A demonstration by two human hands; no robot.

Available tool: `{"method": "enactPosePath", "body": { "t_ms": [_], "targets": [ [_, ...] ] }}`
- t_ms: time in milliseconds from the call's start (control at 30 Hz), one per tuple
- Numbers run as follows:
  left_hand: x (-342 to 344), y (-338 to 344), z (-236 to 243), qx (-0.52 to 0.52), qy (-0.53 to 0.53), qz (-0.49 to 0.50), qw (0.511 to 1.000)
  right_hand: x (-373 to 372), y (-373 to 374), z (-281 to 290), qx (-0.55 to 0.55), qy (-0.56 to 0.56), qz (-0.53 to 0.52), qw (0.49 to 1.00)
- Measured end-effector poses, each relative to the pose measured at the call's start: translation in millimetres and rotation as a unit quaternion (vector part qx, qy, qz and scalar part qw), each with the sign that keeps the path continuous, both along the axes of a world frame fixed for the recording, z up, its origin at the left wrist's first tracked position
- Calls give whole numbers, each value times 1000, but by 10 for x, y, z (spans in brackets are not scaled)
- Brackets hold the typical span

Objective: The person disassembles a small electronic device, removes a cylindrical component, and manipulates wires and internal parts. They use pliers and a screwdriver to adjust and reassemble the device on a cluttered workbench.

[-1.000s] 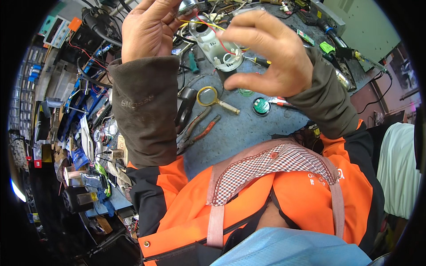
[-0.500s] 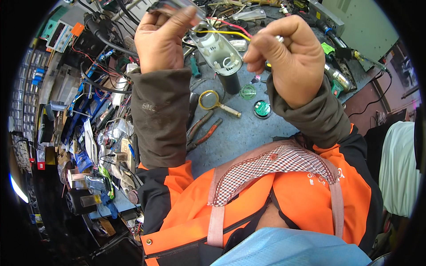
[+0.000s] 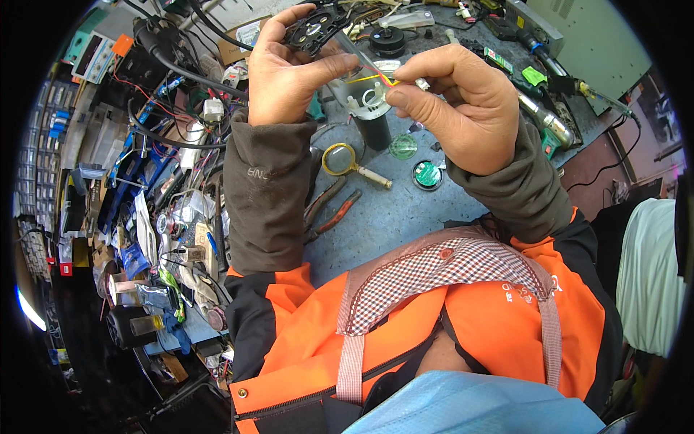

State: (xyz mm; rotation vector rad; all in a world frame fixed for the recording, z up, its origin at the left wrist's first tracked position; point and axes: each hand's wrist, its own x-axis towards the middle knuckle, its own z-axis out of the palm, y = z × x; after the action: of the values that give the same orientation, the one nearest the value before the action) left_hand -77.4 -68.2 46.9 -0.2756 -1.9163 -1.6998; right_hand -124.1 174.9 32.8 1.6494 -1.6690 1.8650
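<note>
At the top of the view my left hand (image 3: 282,79) grips a black plastic part (image 3: 316,32) with holes in its face; I cannot make out its exact kind. Yellow and red wires (image 3: 376,77) run across to my right hand (image 3: 466,105), whose thumb and fingers pinch them near a small white connector (image 3: 422,84). Below and between the hands, a pale housing (image 3: 367,101) rests on a black cylinder (image 3: 374,134), partly covered by my left hand and the wires. Nearest to it on the bench lie a green disc (image 3: 403,147) and a round green circuit board (image 3: 428,175) with a black rim.
A magnifying glass (image 3: 374,176) and red-handled pliers (image 3: 338,215) lie on the blue-grey bench (image 3: 390,217). Behind the hands sits a round black part (image 3: 387,42). Tools and cables crowd the left; a heat gun-like tool (image 3: 538,119) lies at right.
The black part has tilted, its holed face now turned into view. Both hands have come closer together, and the wires between them hang in a shorter span.
</note>
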Motion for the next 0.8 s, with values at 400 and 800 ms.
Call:
{"method": "enactPosePath", "body": {
  "t_ms": [400,800],
  "targets": [
    [-75,-18,7,-45,-31,-9,998,-96,-32,-88,-12,-113,28,993],
    [-77,-69,-128,-82,-27,-56,995,-141,-62,-146,14,-139,45,989]
  ]
}}
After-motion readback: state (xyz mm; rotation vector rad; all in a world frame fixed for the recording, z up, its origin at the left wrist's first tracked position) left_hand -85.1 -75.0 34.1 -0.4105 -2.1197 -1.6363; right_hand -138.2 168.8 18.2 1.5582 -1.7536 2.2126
